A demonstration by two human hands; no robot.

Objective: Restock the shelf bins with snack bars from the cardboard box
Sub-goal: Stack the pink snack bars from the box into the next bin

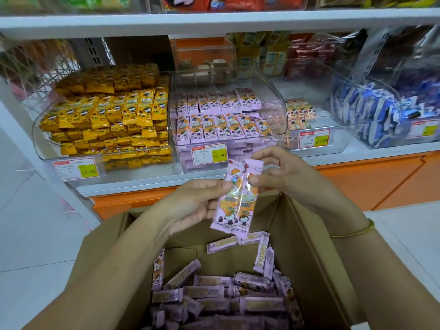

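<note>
We hold two pink snack bars (235,198) upright above the open cardboard box (307,234), side by side and touching. Our left hand (195,201) cradles them from the left, its fingers (207,211) curled behind the wrappers and the thumb pressed on the front. Our right hand (283,172) pinches the upper part of the right-hand bar between thumb and forefinger. Many more loose pink bars (214,291) lie in the bottom of the box. Straight ahead on the shelf stands a clear bin (271,91) of matching pink bars in rows, with a 15.80 price label (209,154) on its front. A bin of yellow bars (41,144) sits just beside it on the left.
</note>
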